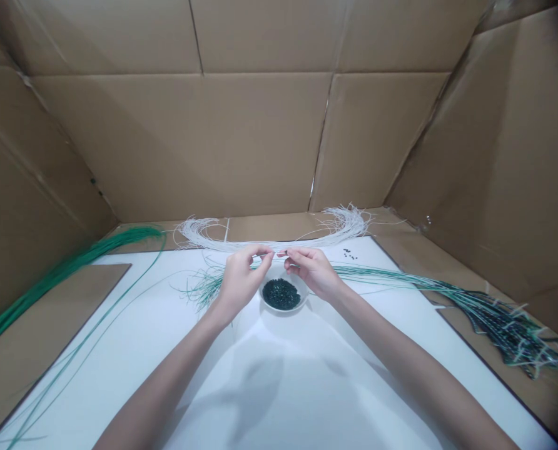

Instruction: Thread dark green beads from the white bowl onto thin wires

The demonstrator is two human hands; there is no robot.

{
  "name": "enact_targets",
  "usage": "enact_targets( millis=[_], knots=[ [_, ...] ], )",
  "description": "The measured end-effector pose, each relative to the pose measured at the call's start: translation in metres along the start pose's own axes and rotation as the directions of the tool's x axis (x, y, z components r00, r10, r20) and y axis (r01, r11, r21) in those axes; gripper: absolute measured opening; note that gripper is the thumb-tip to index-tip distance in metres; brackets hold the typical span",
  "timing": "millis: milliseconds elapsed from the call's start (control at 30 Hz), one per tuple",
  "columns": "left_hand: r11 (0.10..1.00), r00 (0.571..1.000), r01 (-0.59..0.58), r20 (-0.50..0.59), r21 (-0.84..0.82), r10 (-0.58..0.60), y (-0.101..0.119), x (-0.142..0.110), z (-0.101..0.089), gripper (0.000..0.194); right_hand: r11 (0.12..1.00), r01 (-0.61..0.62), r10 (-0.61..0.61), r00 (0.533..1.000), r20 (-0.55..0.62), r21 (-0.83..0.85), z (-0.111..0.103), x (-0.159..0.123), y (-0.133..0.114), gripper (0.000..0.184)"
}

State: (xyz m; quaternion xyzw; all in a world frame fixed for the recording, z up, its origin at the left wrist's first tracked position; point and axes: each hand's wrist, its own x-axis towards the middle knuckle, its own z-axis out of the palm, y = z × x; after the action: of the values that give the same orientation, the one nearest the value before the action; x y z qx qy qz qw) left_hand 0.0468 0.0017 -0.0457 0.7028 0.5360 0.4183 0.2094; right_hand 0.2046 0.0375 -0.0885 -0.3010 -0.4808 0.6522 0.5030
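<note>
Plain white was seen across the table (pixel 133 337), dulled in places by grey shadows (pixel 260 381). A deep green, close to black and flecked with paler glints, was shown by the beads (pixel 281 295) in the white bowl (pixel 283 311). The thread bundle (pixel 67 275) was coloured vivid green, the back threads (pixel 347 225) white. Pale green strands (pixel 452 292) were mixed with dark beading (pixel 508 334) (whitish streaks were noticed too). The plain brown cardboard (pixel 180 144) was lined with darker seams (pixel 119 75).

Green bundle (pixel 67 273) cropped left, pinched speck (pixel 286 252) (a bead, perhaps) too small to tell
</note>
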Motion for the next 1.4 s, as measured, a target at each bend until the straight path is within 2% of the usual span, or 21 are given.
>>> enact_targets(
  millis=[567, 900, 1067, 1400],
  knots=[
    [1.000, 0.999, -0.021, -0.046, 0.001, 0.021, -0.004, 0.000, 0.002, 0.021, 1.000, -0.011, 0.011, 1.000, -0.028, 0.021, 0.005, -0.002, -0.001, 0.018],
    [0.997, 0.988, -0.071, -0.135, -0.017, 0.068, -0.004, -0.001, 0.004, 0.016, 0.983, -0.074, 0.083, 0.996, -0.045, 0.169, 0.012, -0.007, -0.004, 0.019],
    [0.995, 0.985, -0.100, -0.141, -0.007, 0.097, -0.004, -0.001, 0.004, 0.016, 0.967, -0.075, 0.091, 0.994, -0.053, 0.243, 0.013, -0.007, -0.005, 0.017],
    [0.995, 0.987, -0.098, -0.125, -0.002, 0.097, -0.004, -0.001, 0.004, 0.016, 0.971, -0.075, 0.078, 0.997, -0.004, 0.227, 0.012, -0.009, -0.006, 0.016]
  ],
)
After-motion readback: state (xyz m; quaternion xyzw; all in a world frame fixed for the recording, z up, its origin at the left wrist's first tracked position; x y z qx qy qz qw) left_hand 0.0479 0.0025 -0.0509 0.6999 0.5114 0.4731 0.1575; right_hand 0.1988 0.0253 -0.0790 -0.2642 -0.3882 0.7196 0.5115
